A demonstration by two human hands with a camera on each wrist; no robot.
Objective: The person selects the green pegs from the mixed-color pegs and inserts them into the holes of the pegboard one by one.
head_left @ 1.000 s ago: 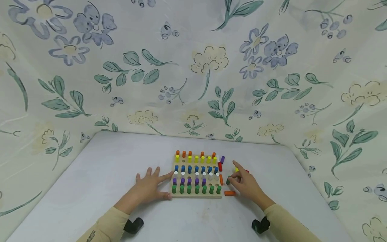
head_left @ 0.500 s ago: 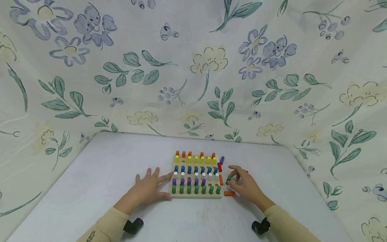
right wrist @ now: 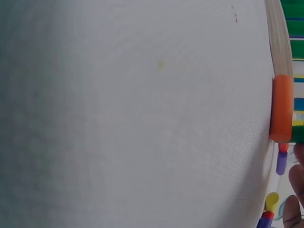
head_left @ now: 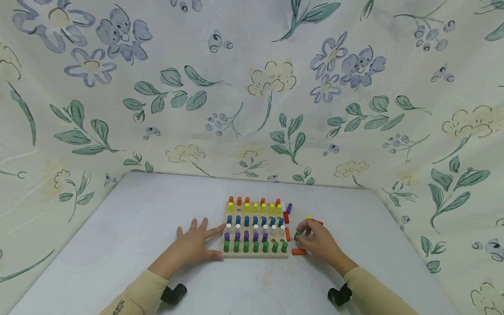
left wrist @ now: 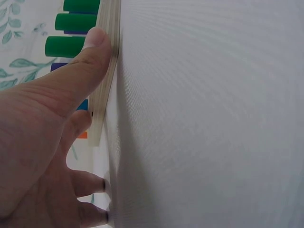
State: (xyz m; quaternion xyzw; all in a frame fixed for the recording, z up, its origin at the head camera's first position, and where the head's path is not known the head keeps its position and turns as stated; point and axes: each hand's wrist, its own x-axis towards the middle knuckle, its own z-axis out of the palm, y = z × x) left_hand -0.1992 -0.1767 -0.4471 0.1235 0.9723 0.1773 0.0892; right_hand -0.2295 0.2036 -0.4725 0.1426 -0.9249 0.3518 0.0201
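A wooden peg board [head_left: 257,256] carries rows of upright pegs in orange, yellow, blue, white, purple and green. My left hand [head_left: 193,245] lies spread at its left side, thumb and index finger touching the edge. The left wrist view shows that thumb [left wrist: 88,61] against the board's side, beside green pegs [left wrist: 65,46]. Right of the board, my right hand [head_left: 320,238] pinches a green peg [head_left: 298,235] between thumb and fingers. The right wrist view catches only some of its fingertips at the right edge, below an orange peg [right wrist: 282,108].
Loose pegs lie right of the board: a purple peg [head_left: 289,208], a red peg [head_left: 286,217], an orange peg [head_left: 288,234] and another orange peg [head_left: 299,252] nearer me. Beyond my right hand a yellow peg [head_left: 308,217] partly shows. Floral fabric [head_left: 252,109] hangs behind the table.
My right index finger, stretched out a second ago, has drawn in and curled toward the green peg, which stays at about the same spot. The left hand and board have not moved.
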